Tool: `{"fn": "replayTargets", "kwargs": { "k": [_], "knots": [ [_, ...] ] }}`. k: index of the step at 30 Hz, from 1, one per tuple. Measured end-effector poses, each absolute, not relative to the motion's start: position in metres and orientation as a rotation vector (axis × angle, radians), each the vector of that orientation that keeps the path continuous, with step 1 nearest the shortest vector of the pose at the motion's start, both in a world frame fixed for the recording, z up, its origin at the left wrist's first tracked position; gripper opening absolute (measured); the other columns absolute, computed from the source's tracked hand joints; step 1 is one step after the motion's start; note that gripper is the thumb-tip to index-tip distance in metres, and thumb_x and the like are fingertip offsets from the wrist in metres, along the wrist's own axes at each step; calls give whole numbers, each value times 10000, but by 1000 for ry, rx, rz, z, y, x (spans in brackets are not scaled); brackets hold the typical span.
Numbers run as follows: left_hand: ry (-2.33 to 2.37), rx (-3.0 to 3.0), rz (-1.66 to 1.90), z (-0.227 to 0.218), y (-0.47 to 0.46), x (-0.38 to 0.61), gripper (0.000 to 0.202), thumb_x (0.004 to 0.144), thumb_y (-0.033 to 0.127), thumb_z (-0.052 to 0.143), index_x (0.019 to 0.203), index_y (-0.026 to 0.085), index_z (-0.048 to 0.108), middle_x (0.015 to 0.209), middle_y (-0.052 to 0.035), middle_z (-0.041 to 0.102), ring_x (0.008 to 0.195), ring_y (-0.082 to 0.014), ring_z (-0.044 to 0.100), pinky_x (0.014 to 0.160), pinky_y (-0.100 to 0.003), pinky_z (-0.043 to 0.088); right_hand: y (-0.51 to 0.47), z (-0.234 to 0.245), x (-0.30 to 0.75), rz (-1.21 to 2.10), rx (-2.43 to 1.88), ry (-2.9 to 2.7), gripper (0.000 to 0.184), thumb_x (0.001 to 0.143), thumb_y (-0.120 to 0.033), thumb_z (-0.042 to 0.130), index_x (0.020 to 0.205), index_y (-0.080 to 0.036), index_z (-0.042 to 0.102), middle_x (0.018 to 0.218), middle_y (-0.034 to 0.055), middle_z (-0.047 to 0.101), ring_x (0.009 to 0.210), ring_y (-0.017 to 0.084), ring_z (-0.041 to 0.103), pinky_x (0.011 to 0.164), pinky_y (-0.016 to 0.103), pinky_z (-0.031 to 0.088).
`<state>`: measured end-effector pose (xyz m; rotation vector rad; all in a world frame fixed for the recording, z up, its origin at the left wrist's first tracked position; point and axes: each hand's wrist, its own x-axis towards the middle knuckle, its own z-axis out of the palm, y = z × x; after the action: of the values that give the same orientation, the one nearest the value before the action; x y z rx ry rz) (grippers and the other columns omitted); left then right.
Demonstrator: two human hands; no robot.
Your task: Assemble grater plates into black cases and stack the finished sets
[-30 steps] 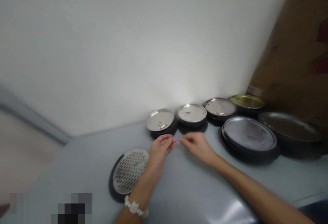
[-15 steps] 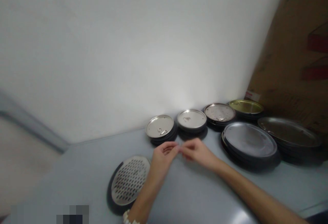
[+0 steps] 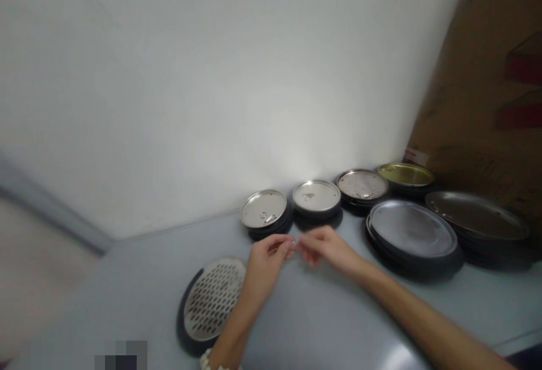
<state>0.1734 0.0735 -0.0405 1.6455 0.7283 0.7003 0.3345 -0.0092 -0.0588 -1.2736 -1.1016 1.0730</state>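
My left hand [image 3: 267,260] is closed in a pinch, thumb against forefinger, just in front of the stacked round lids. At its fingertips there may be something tiny, too small to make out. My right hand [image 3: 324,248] faces it, also pinched and slightly blurred, its fingertips almost meeting the left ones. Behind the hands stand a silver pull-tab can lid [image 3: 263,207] and a second silver pull-tab lid [image 3: 315,195], each on a dark round stack. A perforated metal disc [image 3: 214,299] with a dark rim lies beside my left forearm, which partly covers it.
Along the wall are a speckled lid [image 3: 362,183] and a gold lid [image 3: 406,174]. A wide silver lid [image 3: 412,229] and a large dark lid [image 3: 478,216] rest on stacks to the right. A brown cardboard box [image 3: 474,104] rises behind them. All stands on the grey table [image 3: 139,285].
The fingertips of my hands have come slightly apart, and the right fingers have shifted a little. The lids and the perforated disc stay in place.
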Motion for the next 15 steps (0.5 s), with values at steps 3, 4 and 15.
{"fn": "replayTargets", "kwargs": {
  "k": [3, 4, 15],
  "knots": [
    [719, 1648, 679, -41, 73, 174, 251, 743, 341, 714, 875, 129, 736, 858, -100, 780, 793, -221, 720, 770, -330, 564, -7, -62, 335, 1083, -1267, -1060, 637, 818, -747, 524, 659, -144, 657, 539, 14, 587, 465, 119, 522, 455, 228, 367],
    [717, 1655, 671, -41, 73, 174, 246, 731, 337, 730, 864, 130, 735, 868, -102, 779, 807, -220, 718, 780, -326, 558, -7, -63, 335, 1076, -1272, -1057, 645, 828, -746, 506, 659, -143, 660, 538, 15, 583, 467, 120, 519, 454, 230, 361],
    [682, 1767, 576, -39, 68, 174, 291, 812, 398, 673, 845, 128, 776, 736, -61, 737, 682, -168, 626, 639, -251, 463, -13, -48, 335, 934, -1292, -1042, 348, 791, -450, 694, 622, -149, 653, 536, -50, 465, 533, 87, 375, 501, 228, 284]
  ]
}}
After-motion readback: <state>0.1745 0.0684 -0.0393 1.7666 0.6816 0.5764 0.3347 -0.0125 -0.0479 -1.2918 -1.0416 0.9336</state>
